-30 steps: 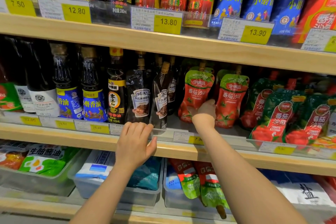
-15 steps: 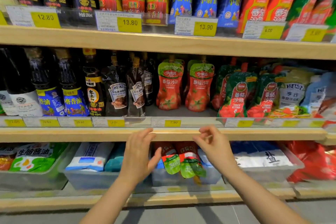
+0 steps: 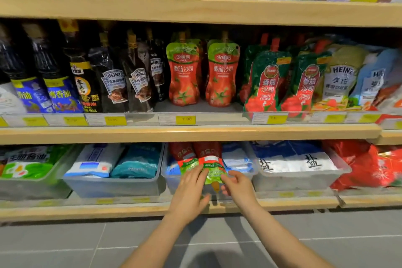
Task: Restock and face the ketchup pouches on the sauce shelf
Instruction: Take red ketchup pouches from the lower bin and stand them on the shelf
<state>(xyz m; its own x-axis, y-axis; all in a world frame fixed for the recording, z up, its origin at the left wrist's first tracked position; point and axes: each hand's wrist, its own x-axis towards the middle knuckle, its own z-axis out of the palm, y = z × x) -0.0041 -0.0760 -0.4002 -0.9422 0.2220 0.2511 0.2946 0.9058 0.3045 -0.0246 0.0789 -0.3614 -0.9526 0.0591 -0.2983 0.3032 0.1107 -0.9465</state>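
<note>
Two red ketchup pouches with green tops (image 3: 183, 74) (image 3: 221, 74) stand upright on the middle shelf (image 3: 195, 134), set back from its front edge. Below, spare ketchup pouches (image 3: 208, 159) of the same kind lie spout-forward in a clear bin (image 3: 171, 183) on the bottom shelf. My left hand (image 3: 189, 193) has its fingers on the green end of those spare pouches. My right hand (image 3: 237, 187) pinches the same green end from the right. Whether either hand has a firm grip I cannot tell.
Dark Heinz sauce bottles (image 3: 115, 87) stand left of the shelved pouches; green-red ketchup pouches (image 3: 267, 85) stand right. Neighbouring clear bins hold white and teal bags (image 3: 115, 163) and salt bags (image 3: 291, 161). Red bags (image 3: 369, 165) lie far right. Grey tiled floor (image 3: 65, 243) runs below.
Both hands have dropped from the middle shelf's front edge to the bottom-shelf bin and now touch the spare pouches. The view has tilted down.
</note>
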